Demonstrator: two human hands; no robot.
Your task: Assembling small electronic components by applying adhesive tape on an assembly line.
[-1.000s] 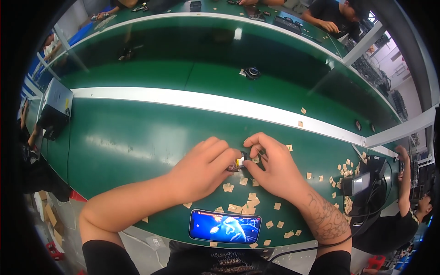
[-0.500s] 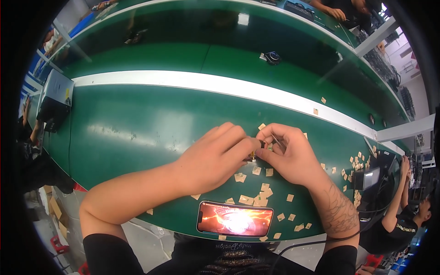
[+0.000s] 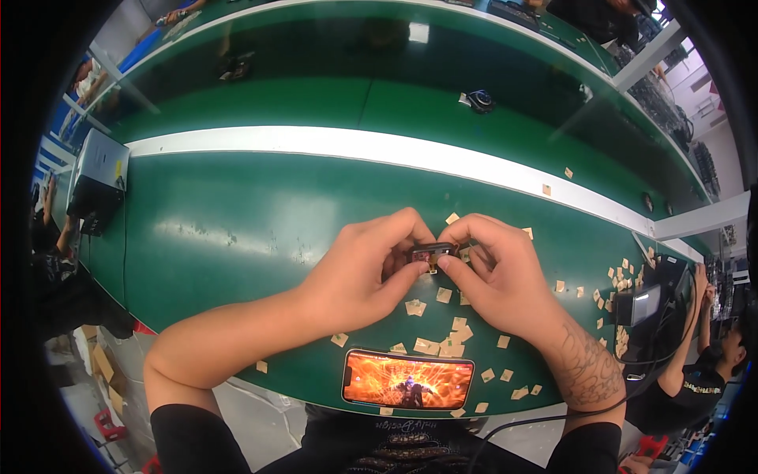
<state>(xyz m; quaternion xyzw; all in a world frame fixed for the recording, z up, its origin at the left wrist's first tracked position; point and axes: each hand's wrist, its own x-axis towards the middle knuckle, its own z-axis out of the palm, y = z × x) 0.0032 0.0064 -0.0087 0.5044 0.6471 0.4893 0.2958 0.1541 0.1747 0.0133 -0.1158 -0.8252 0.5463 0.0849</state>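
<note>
Between my two hands, above the green table (image 3: 229,205), is a small black electronic device housing (image 3: 434,250), long and rounded, with reddish and gold parts showing inside. My left hand (image 3: 367,257) pinches its left end between thumb and fingers. At the other end, my right hand (image 3: 501,268) grips it with thumb and curled fingers. The fingertips hide both ends of the housing. Small tan paper-like squares (image 3: 452,347) lie scattered around and below my hands. Nearer to me, a phone (image 3: 408,379) lies sideways with a bright orange picture on its screen.
A white divider rail (image 3: 316,142) runs across the table. Beyond it sits a small dark round object (image 3: 479,100). At the left end stands a grey-black box (image 3: 99,178); at the right, a black device with a small screen (image 3: 639,304). A dark cable (image 3: 545,416) crosses my right forearm.
My left hand has shifted and opened up its grip, so more of the black housing shows between the hands. The phone's picture has changed. The whole view has shifted slightly.
</note>
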